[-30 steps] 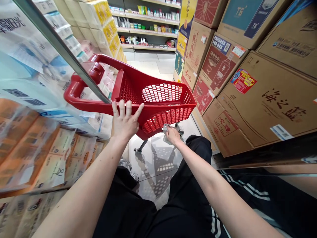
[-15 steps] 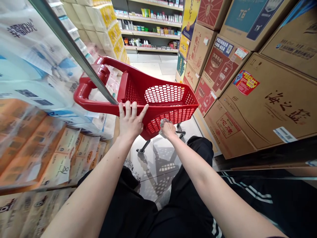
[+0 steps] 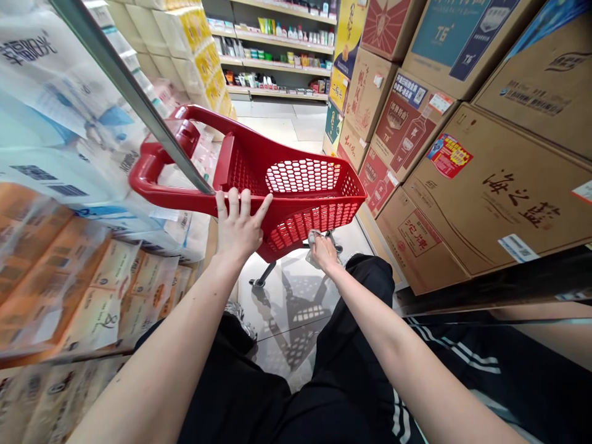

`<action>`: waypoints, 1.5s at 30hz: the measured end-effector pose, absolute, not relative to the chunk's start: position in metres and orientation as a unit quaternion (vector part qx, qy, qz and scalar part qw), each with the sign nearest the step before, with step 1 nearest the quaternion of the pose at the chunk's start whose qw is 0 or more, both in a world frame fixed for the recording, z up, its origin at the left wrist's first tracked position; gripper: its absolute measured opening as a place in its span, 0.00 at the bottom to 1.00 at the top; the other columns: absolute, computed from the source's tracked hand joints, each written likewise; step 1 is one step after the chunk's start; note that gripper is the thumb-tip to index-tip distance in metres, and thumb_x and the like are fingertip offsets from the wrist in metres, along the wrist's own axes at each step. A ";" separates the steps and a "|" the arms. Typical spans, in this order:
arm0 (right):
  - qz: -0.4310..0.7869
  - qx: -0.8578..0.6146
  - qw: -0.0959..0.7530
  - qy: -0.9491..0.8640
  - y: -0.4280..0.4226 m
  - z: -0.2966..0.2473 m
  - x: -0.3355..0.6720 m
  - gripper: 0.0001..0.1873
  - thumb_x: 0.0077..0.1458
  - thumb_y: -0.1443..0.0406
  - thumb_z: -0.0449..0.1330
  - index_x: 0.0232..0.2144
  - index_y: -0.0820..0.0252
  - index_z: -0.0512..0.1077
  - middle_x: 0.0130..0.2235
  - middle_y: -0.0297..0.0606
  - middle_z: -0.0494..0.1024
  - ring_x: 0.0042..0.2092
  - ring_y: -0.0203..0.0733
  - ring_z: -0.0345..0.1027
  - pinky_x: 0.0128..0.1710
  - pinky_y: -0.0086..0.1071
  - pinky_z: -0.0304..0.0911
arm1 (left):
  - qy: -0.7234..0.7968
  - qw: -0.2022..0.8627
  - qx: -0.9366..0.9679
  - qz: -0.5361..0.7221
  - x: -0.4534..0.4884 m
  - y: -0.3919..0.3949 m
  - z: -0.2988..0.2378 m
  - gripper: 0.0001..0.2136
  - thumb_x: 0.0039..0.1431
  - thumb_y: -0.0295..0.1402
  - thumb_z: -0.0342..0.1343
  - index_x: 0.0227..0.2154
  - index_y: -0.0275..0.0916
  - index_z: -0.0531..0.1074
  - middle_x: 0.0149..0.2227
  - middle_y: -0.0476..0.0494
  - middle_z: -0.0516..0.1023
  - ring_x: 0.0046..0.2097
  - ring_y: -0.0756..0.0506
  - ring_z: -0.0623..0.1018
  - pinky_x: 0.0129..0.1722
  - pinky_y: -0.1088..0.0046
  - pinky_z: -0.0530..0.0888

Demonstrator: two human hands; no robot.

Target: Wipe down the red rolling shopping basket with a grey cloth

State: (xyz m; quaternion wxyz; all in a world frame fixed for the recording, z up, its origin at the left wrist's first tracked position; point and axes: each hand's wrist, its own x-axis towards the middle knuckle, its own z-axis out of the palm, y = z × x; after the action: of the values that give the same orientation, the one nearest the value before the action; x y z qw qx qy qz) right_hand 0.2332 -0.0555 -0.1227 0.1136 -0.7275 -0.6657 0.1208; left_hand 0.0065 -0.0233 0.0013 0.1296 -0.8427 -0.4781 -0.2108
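Left hand [image 3: 238, 225] flat on the near rim of the red cart [image 3: 300, 191], fingers spread, not gripping. Right hand [image 3: 324, 251] clenched on a cloth [image 3: 313, 237], pressed against the cart's underside. Cart stands in the aisle between boxes [image 3: 462, 179] and paper packs [image 3: 69, 185].

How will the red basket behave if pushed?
Probably light: the basket is empty, perforated plastic. Likely to tip or slide: it's tilted on a thin leg, steadied by the left hand; right hand presses a cloth underneath.

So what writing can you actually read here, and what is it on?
"海之蓝": large brown carton, right.
"T6": blue-faced carton above it.
"沱牌": red label, lower brown carton.
Too blurred or small: tissue packs, shelf bottles, stickers.
No text visible: red basket, cloth.
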 end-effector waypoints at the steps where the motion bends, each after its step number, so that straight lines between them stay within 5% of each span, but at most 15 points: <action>1: 0.116 -0.720 0.118 -0.674 -0.050 -0.119 0.231 0.26 0.65 0.65 0.45 0.63 0.62 0.61 0.57 0.46 0.73 0.56 0.49 0.64 0.53 0.37 0.63 | -0.480 0.132 -0.842 -0.210 0.006 -0.023 0.001 0.43 0.50 0.27 0.55 0.70 0.50 0.47 0.72 0.38 0.46 0.72 0.27 0.41 0.65 0.33 0.40; 8: 0.141 -0.718 0.089 -0.676 -0.010 -0.111 0.218 0.29 0.60 0.66 0.52 0.64 0.61 0.61 0.60 0.46 0.71 0.61 0.51 0.61 0.58 0.38 0.59 | -0.481 0.153 -0.841 -0.194 0.001 -0.021 0.001 0.42 0.52 0.27 0.54 0.70 0.49 0.46 0.72 0.37 0.44 0.72 0.27 0.41 0.65 0.33 0.40; 17: 0.165 -0.760 0.078 -0.624 -0.042 -0.135 0.229 0.24 0.64 0.67 0.46 0.60 0.61 0.65 0.54 0.46 0.75 0.56 0.48 0.67 0.53 0.35 0.63 | -0.482 0.120 -0.842 -0.211 0.001 -0.018 -0.002 0.44 0.49 0.28 0.56 0.70 0.51 0.46 0.73 0.37 0.42 0.72 0.25 0.41 0.64 0.31 0.38; 27: 0.117 -0.735 0.084 -0.663 -0.011 -0.123 0.242 0.29 0.62 0.67 0.49 0.66 0.62 0.58 0.62 0.49 0.68 0.62 0.52 0.60 0.57 0.39 0.61 | -0.488 0.101 -0.838 -0.225 0.003 -0.018 -0.003 0.49 0.42 0.29 0.59 0.69 0.54 0.48 0.72 0.39 0.47 0.70 0.22 0.44 0.62 0.27 0.38; 39: 0.162 -0.783 0.087 -0.593 -0.036 -0.141 0.258 0.23 0.62 0.67 0.49 0.57 0.58 0.68 0.51 0.46 0.77 0.56 0.49 0.67 0.50 0.36 0.65 | -0.499 0.102 -0.832 -0.221 0.009 -0.020 0.002 0.44 0.48 0.31 0.57 0.69 0.52 0.48 0.72 0.39 0.47 0.71 0.23 0.44 0.63 0.29 0.40; 45: 0.125 -0.759 0.111 -0.629 -0.048 -0.138 0.259 0.24 0.63 0.66 0.47 0.60 0.58 0.65 0.57 0.46 0.73 0.57 0.49 0.63 0.51 0.37 0.64 | -0.494 0.103 -0.832 -0.232 0.007 -0.021 0.001 0.45 0.46 0.31 0.57 0.69 0.54 0.48 0.71 0.39 0.48 0.71 0.23 0.44 0.62 0.28 0.39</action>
State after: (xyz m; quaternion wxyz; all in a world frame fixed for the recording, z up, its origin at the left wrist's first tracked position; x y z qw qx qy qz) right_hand 0.2594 -0.0475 -0.1380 0.1111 -0.7593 -0.6288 0.1253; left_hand 0.0068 -0.0212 0.0012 0.1027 -0.8318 -0.4939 -0.2318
